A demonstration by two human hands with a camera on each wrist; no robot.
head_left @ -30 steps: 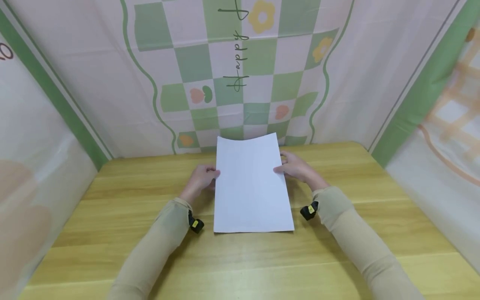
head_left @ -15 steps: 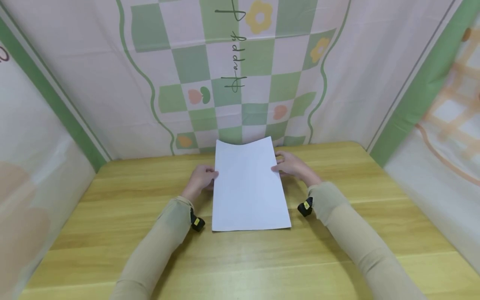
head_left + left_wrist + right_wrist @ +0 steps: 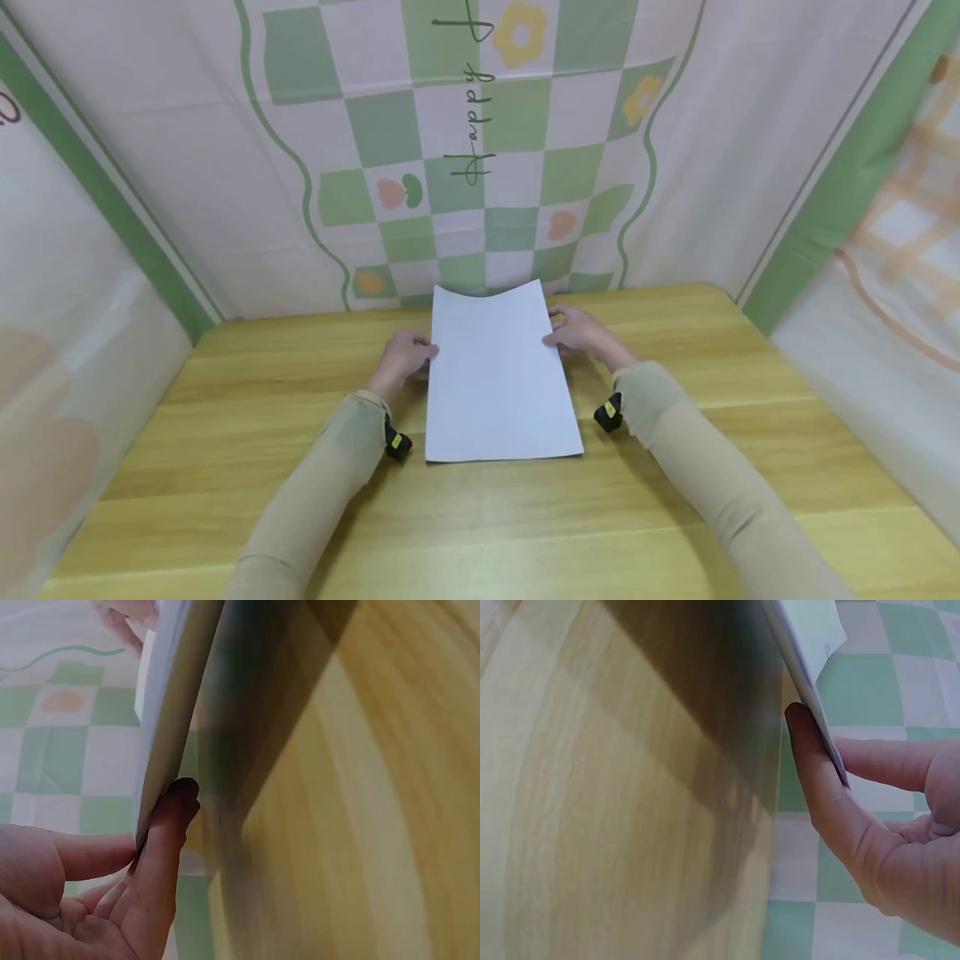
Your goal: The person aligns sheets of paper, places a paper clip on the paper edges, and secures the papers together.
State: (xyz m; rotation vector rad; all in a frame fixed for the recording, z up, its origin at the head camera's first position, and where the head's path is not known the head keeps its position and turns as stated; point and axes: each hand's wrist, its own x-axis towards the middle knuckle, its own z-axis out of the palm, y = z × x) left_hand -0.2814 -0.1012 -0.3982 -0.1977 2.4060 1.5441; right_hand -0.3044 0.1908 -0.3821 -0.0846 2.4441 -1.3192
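Note:
Both hands hold white paper (image 3: 498,383) by its two long sides, its far edge sagging in the middle and its far corners raised. In the head view my left hand (image 3: 405,360) pinches the left side, thumb on top. The left wrist view shows the left fingers (image 3: 161,855) underneath, against the shaded underside of the paper (image 3: 169,742). Opposite it, my right hand (image 3: 583,330) pinches the right side, also thumb above. In the right wrist view the right hand's forefinger (image 3: 814,765) lies straight along the underside of the paper (image 3: 810,682), which stands off the table there.
A wood-grain table (image 3: 495,533) lies under the paper and arms. Behind its far edge hangs a curtain (image 3: 517,179) with green and white checks, and more cloth (image 3: 82,275) hangs at the sides. Small black cameras (image 3: 397,444) sit at the wrists.
The paper's far edge has come down and a little toward me, its right side shifting slightly left. The right hand has moved a little left with it; both hands keep their pinch.

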